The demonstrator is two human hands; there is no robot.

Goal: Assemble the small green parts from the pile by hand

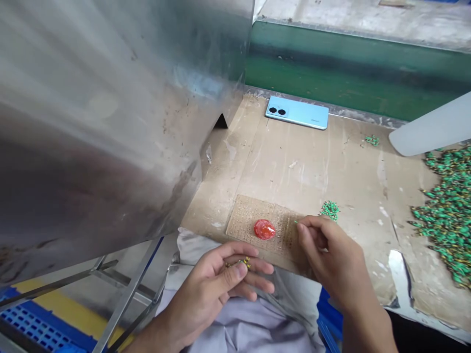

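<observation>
My left hand (217, 277) is palm up near the table's front edge, its thumb pressed over several small yellow-and-green pieces (246, 263) on the fingers. Thumb and forefinger of my right hand (336, 252) pinch a tiny green piece (296, 221) at the right end of a clear, speckled flat plate (239, 215). On that plate, between my hands, sits a glossy red blob (264, 229). Just beyond my right hand lies a little heap of small green pieces (329, 210).
A big pile of green, dark and yellow pieces (449, 215) covers the table's right side, by a whitish cylinder (434, 122). Further back are a light-blue phone (303, 116), a few green pieces (372, 140) and a green band (331, 73). A large metal panel (110, 122) bounds the left.
</observation>
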